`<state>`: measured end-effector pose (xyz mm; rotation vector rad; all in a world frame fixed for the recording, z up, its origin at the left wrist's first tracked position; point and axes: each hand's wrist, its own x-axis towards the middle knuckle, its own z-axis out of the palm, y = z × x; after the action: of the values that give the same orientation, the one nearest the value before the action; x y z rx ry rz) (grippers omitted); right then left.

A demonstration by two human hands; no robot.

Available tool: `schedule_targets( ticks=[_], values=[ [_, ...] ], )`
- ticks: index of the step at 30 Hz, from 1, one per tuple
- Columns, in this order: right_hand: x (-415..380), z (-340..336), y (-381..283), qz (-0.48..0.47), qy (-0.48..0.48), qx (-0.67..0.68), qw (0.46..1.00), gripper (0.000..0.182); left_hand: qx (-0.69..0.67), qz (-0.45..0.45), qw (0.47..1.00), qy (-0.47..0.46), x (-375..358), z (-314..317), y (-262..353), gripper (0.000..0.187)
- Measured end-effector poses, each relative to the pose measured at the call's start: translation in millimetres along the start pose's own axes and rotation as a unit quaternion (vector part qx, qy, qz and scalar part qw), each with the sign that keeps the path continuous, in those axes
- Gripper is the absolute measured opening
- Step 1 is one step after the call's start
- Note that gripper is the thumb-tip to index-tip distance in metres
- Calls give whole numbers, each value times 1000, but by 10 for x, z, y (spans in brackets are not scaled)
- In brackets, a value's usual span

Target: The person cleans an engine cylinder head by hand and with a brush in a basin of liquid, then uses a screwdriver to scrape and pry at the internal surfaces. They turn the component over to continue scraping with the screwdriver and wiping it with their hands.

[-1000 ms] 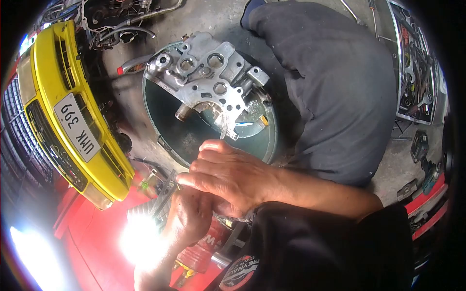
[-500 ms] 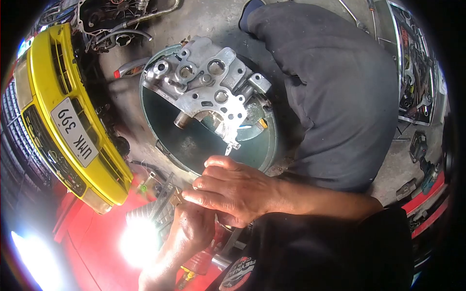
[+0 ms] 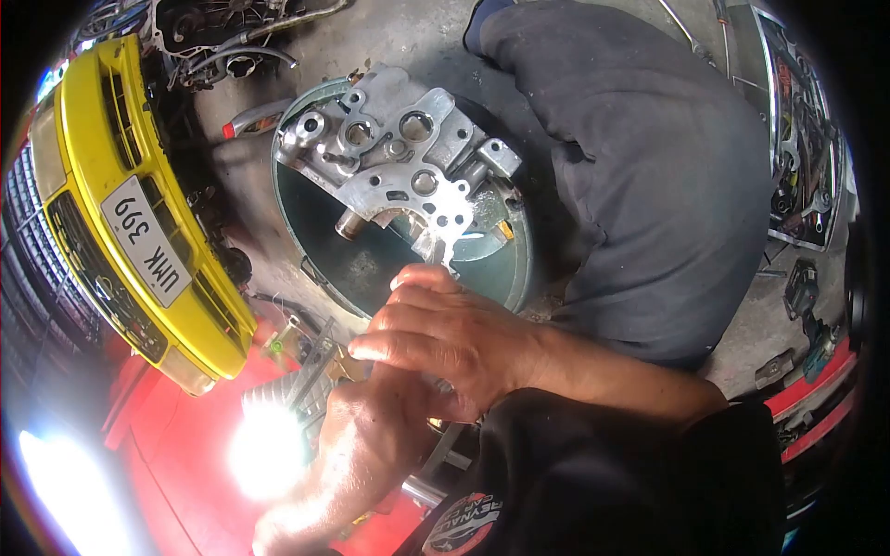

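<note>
A bright cast-metal housing (image 3: 375, 190) with several round bores lies across a round green tub (image 3: 324, 269). A metal stub sticks out from its lower left side. Just below the housing, my right hand (image 3: 454, 338) is closed, its fingers curled and its index fingertip near the housing's lower end. My left hand (image 3: 375, 422) comes up from the lower left, pressed close under my right hand, with its fingers mostly covered. Whatever the two hands grip is hidden by the fingers. Glare washes out part of the housing.
A yellow car bumper (image 3: 102, 139) with a number plate stands at the left. A leg in dark trousers (image 3: 658, 185) fills the upper right. Beyond it is a tray of tools (image 3: 805, 176). A red panel (image 3: 176, 454) with a bright lamp reflection lies at the lower left.
My hands have moved up closer to the housing's lower end. A thin metal tip that showed above my right fingers is now mostly covered. The housing stays in place.
</note>
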<state>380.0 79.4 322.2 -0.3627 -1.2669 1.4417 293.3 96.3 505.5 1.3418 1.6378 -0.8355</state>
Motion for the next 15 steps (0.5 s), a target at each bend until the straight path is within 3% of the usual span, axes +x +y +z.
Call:
schedule_targets(
  ticks=[5,8,11,12,14,15],
  values=[
    [14,-55,-11,-2,-9,19,1000,80,58,3,998,-17,-22,-61,116,10],
    [31,-74,-26,5,-7,33,999,79,202,61,976,-48,-82,5,35,9],
    [18,-73,-2,-5,0,33,999,80,128,7,992,-5,39,-127,248,10],
    [63,-111,10,-8,6,23,1000,80,24,-51,998,7,93,-186,372,10],
    [30,-72,-47,-1,-1,28,1000,80,-15,-80,997,-5,17,-118,325,10],
    [-2,-69,-46,1,-12,31,999,80,55,-41,997,-21,-30,4,139,10]
  ],
)
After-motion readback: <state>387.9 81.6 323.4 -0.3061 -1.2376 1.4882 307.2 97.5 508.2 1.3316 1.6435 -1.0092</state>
